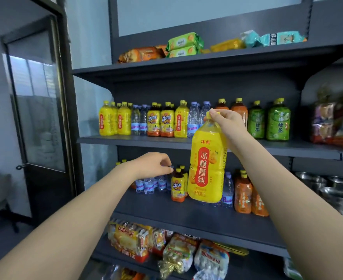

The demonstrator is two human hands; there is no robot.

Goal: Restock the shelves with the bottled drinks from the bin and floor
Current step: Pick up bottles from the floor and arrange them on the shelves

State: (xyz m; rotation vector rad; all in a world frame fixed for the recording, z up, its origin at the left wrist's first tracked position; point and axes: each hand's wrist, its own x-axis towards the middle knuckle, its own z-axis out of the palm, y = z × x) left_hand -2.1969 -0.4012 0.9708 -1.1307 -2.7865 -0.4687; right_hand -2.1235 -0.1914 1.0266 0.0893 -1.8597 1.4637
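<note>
In front of the middle shelf [126,140], my right hand [227,120] pinches the yellow bottle [207,168] by its cap, body hanging free; it may swing into shelved bottles [177,186] or slip. My left hand [152,164] curls over a water bottle [162,183] below; grip unclear

Right hand [225,120] swallows the yellow bottle [207,164] at its cap, barely a sliver showing! Left hand [152,164] pinches a water bottle [162,183], cap mostly hidden. Snack bags [334,126], right edge: blurred, cut off. Steel bowls [328,190], lower right: cropped too.
</note>
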